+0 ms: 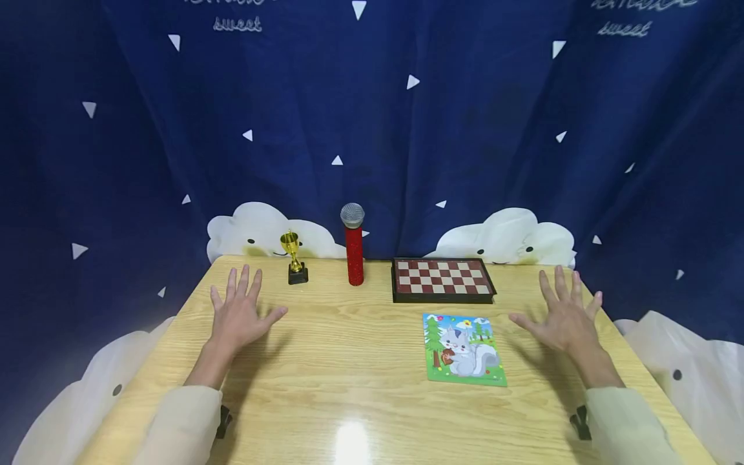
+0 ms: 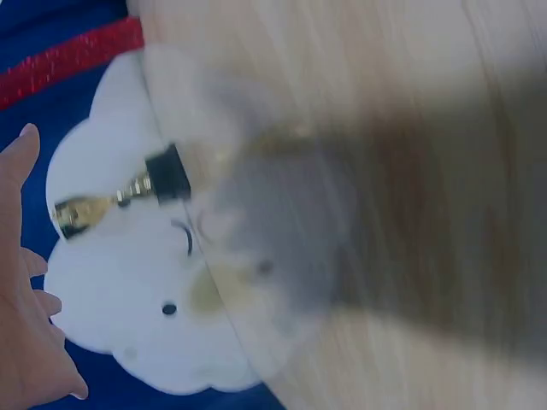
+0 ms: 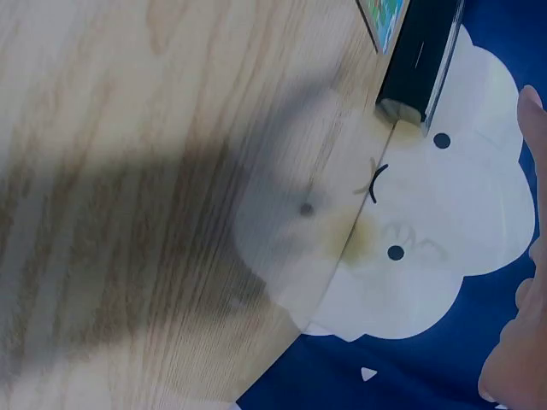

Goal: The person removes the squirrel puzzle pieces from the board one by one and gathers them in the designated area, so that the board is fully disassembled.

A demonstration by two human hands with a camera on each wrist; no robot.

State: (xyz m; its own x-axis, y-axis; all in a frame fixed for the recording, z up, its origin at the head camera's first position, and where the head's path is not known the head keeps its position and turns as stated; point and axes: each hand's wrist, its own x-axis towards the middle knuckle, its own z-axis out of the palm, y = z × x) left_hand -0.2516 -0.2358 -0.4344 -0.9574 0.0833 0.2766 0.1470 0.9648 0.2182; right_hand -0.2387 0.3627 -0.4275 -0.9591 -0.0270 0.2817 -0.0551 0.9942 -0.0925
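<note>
Fingers spread, my left hand (image 1: 237, 316) hovers over the left side of the table and holds nothing. The small gold trophy cup (image 1: 294, 258) on a black base stands beyond it, also seen in the left wrist view. My right hand (image 1: 565, 320) is likewise spread on the right side, holding nothing. Nearest to it lies a square squirrel picture board (image 1: 464, 350), flat on the table. Behind that board sits a red and white checkered chessboard box (image 1: 443, 280). A red microphone (image 1: 354, 245) with a silver head stands upright between the trophy and the chessboard box.
The light wooden table (image 1: 349, 361) ends at a dark blue curtain (image 1: 372, 129) with white triangles and clouds. Trophy, microphone and chessboard box stand along its far edge. Both sleeves reach in from the near side.
</note>
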